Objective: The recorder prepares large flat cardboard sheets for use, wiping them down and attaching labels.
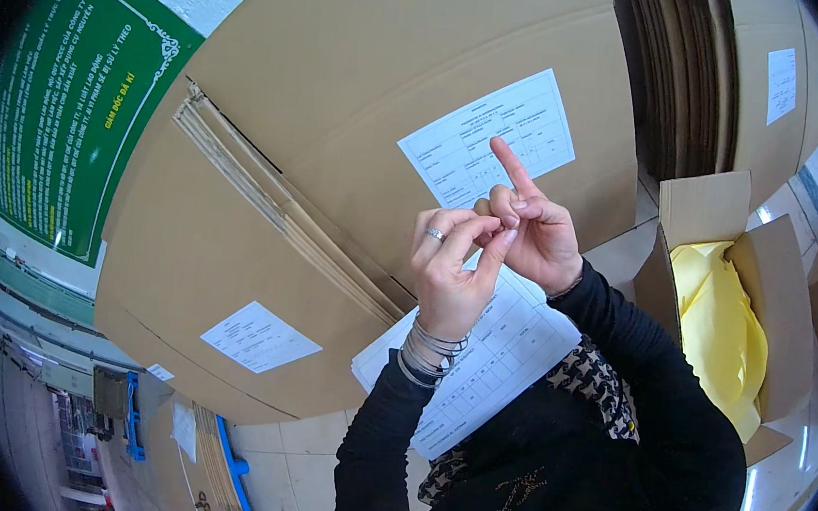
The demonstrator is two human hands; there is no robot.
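My left hand [449, 267], with a ring and several thin bracelets at the wrist, has its thumb and fingertips pinched together. The fingertips meet those of my right hand [545, 240]; anything small between them is too hidden to make out. On the right hand the index finger points up and away while the thumb and other fingers are curled in. Below both hands, a stack of printed paper sheets [487, 369] rests against my body. Just beyond the fingers, a printed sheet [457, 153] lies flat on the face of a large cardboard stack [367, 67].
Another cardboard stack [165, 263] bears a white sheet [261, 338] at left. Folded brown cardboard [682, 85] stands at the far right. An open carton [784, 308] with yellow sheets [719, 322] sits by my right arm. A green sign [72, 100] hangs on the wall.
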